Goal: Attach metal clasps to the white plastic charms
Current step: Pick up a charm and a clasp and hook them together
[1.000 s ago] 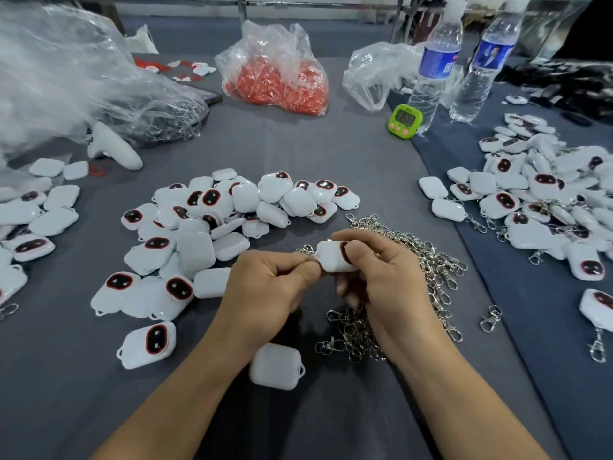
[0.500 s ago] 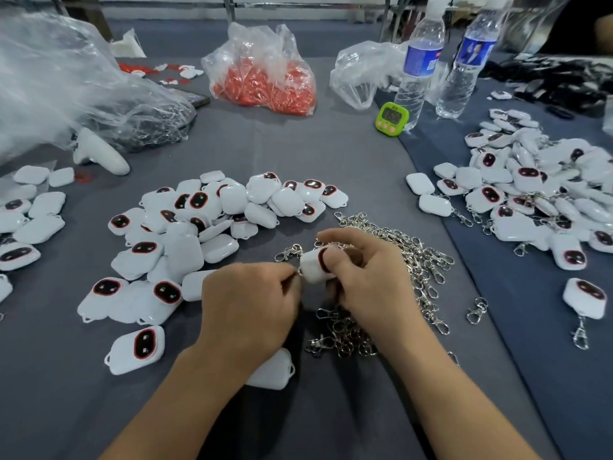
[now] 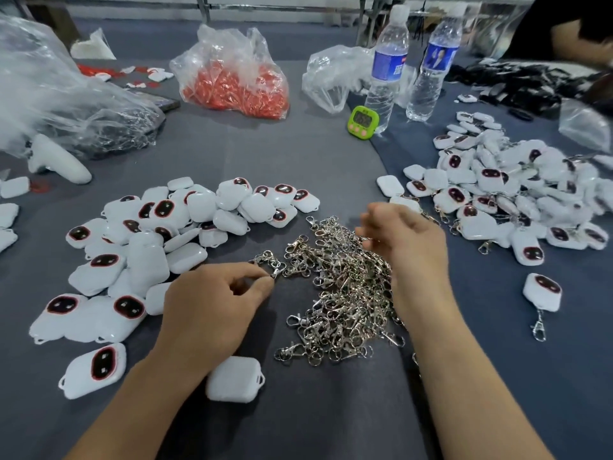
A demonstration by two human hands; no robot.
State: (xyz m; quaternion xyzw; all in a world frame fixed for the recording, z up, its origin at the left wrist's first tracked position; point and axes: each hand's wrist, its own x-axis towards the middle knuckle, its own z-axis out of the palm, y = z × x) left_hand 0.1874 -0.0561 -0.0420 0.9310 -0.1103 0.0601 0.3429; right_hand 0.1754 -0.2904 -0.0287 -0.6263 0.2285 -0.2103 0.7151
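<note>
A heap of silver metal clasps (image 3: 341, 293) lies in the middle of the grey cloth. My left hand (image 3: 215, 303) pinches one clasp (image 3: 272, 271) at the heap's left edge. My right hand (image 3: 406, 242) hovers blurred over the heap's right side, fingers apart, with nothing seen in it. White plastic charms (image 3: 185, 227) with dark red-rimmed faces are piled to the left, without clasps. Charms with clasps attached (image 3: 497, 200) are piled on the right; one of them (image 3: 542, 292) lies apart. A plain charm (image 3: 234, 378) rests by my left wrist.
Two water bottles (image 3: 386, 68) and a green timer (image 3: 362, 118) stand at the back. A bag of red parts (image 3: 235, 81), clear plastic bags (image 3: 66, 94) and a white controller (image 3: 56, 159) lie behind and to the left. Another person's arm (image 3: 577, 41) shows at top right.
The charm both hands held together is out of my hands. My right hand has swung right and opened; my left has dropped to the heap and pinched a clasp.
</note>
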